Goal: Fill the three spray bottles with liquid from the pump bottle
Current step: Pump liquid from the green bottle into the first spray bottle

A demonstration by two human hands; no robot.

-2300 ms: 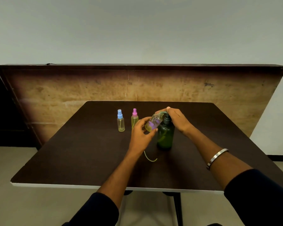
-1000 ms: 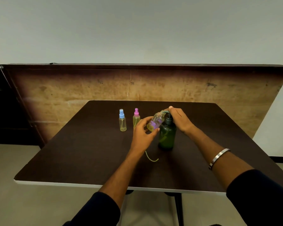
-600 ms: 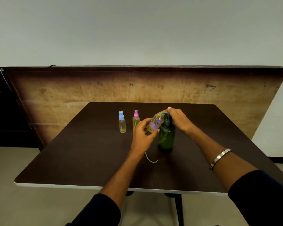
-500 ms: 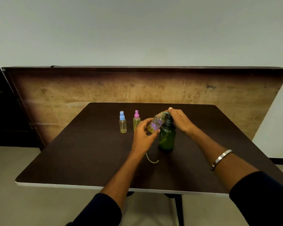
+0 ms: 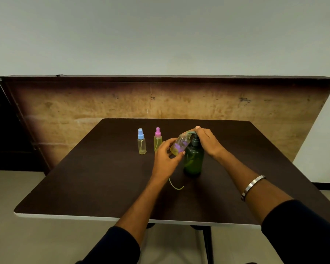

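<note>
A dark green pump bottle (image 5: 193, 161) stands on the dark table (image 5: 95, 178). My right hand (image 5: 208, 142) rests over its pump head, fingers bent across the top. My left hand (image 5: 165, 158) grips a small clear bottle with a purple print (image 5: 180, 144), tilted with its open mouth up against the pump spout. Yellowish liquid shows in its lower part. Two capped spray bottles stand upright to the left, one with a blue cap (image 5: 141, 141) and one with a pink cap (image 5: 157, 139); both hold yellow liquid.
A thin curved yellow-green tube (image 5: 174, 185) lies on the table just in front of my left wrist. A worn brown panel (image 5: 84, 103) stands behind the table's far edge. The table's white near edge (image 5: 84, 217) runs below my forearms.
Almost nothing has moved. Both hands hold the same pose at the pump bottle; only the camera has shifted slightly.
</note>
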